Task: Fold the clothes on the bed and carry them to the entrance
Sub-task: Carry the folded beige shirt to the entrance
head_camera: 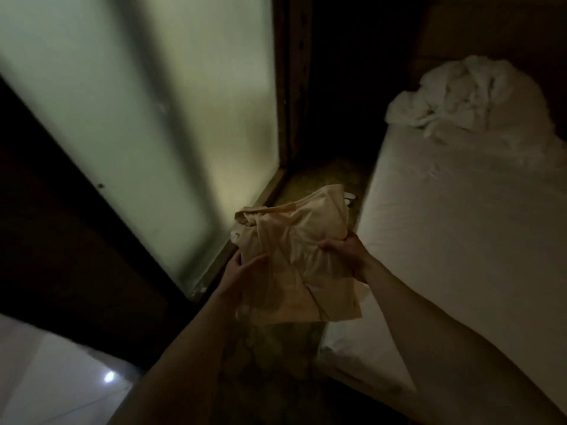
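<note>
Holding a pale peach garment (291, 259) in the lower middle of the frame, I have both hands on it above the floor (325, 176) beside the bed (460, 225). My left hand (242, 271) grips its left edge with the thumb curled over the cloth, and my right hand (346, 246) pinches a bunched fold on its right side. The garment looks roughly folded, its lower end hanging loose between my forearms. A crumpled white heap of cloth (460, 96) lies on the bed at the upper right, well apart from my hands. A frosted glass panel (138, 102) fills the upper left.
</note>
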A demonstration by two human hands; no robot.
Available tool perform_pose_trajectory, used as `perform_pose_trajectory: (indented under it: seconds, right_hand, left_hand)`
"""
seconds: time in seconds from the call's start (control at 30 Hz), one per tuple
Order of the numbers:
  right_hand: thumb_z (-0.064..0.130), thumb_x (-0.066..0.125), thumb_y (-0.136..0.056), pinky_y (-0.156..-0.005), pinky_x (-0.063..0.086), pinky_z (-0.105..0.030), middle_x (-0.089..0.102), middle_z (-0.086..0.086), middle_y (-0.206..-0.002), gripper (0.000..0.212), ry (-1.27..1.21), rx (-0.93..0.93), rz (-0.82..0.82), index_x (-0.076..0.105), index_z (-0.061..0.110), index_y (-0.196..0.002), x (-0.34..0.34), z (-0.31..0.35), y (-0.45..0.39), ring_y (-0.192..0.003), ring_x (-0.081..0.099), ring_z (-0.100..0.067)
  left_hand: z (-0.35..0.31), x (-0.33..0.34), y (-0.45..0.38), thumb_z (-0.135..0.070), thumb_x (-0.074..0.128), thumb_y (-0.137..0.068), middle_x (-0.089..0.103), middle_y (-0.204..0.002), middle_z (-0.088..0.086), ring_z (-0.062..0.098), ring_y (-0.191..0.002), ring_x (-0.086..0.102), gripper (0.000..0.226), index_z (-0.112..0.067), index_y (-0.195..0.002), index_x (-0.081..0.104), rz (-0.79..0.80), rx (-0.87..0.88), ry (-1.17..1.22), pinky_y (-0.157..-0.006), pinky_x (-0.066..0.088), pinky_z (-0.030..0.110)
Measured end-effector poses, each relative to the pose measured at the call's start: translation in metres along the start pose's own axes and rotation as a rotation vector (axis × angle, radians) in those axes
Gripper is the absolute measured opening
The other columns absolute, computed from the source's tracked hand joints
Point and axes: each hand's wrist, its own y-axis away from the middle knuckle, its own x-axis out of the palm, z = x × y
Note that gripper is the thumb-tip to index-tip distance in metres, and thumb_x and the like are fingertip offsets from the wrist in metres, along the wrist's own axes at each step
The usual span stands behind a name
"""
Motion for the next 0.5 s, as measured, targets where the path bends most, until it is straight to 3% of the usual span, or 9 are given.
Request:
perform_pose_trajectory:
  seconds: [0.1,0.2,0.27,0.33,0.43,0.5]
  right_hand:
    - [0.018,0.08,-0.077,-0.065,0.052,-0.028,0.063,0.003,-0.104,0.05,0.02,-0.033,0.099,0.055,0.021,-0.12,0.061,0.017,0.0,-0.091,0.062,-0.016]
    - [0.018,0.08,-0.078,-0.062,0.052,-0.023,0.063,0.001,-0.107,0.051,0.045,-0.091,0.164,0.053,0.023,-0.12,0.118,0.027,-0.003,-0.088,0.062,-0.013]
    - [0.026,0.085,-0.071,-0.073,0.059,-0.033,0.065,-0.004,-0.112,0.066,0.055,-0.105,0.219,0.053,0.017,-0.128,0.155,0.028,-0.004,-0.095,0.065,-0.021]
    - [0.031,0.088,-0.066,-0.087,0.058,-0.045,0.065,-0.007,-0.117,0.079,0.054,-0.096,0.276,0.051,0.017,-0.134,0.19,0.033,-0.004,-0.103,0.065,-0.027]
    - [0.025,0.083,-0.074,-0.094,0.054,-0.047,0.061,-0.005,-0.12,0.071,0.053,-0.098,0.379,0.046,0.02,-0.135,0.238,0.04,-0.006,-0.107,0.062,-0.026]
    - [0.026,0.081,-0.077,-0.093,0.055,-0.044,0.061,-0.005,-0.122,0.068,0.078,-0.083,0.452,0.046,0.019,-0.135,0.267,0.046,-0.007,-0.107,0.062,-0.025]
  left_hand:
    - [-0.01,-0.058,0.012,-0.044,0.084,-0.069,0.061,-0.126,-0.001,0.022,-0.107,0.064,0.076,-0.03,-0.135,0.049,-0.052,0.013,0.026,-0.085,0.057,0.041]
    - [-0.014,-0.112,0.025,-0.035,0.081,-0.075,0.066,-0.123,0.004,0.026,-0.105,0.068,0.063,-0.027,-0.131,0.054,-0.08,0.037,0.089,-0.088,0.056,0.046]
    - [-0.016,-0.145,0.035,-0.032,0.081,-0.076,0.067,-0.122,0.006,0.026,-0.103,0.069,0.056,-0.03,-0.126,0.056,-0.118,0.041,0.115,-0.089,0.055,0.049]
    - [-0.02,-0.179,0.045,-0.034,0.082,-0.074,0.065,-0.124,0.006,0.027,-0.105,0.068,0.063,-0.03,-0.13,0.053,-0.168,0.03,0.127,-0.088,0.056,0.049]
    - [-0.023,-0.223,0.062,-0.048,0.088,-0.061,0.058,-0.131,0.001,0.026,-0.112,0.061,0.092,-0.036,-0.139,0.042,-0.27,0.012,0.122,-0.092,0.051,0.05]
    - [-0.022,-0.244,0.076,-0.05,0.087,-0.06,0.056,-0.124,-0.001,0.025,-0.11,0.057,0.098,-0.032,-0.143,0.037,-0.342,-0.013,0.138,-0.092,0.048,0.047]
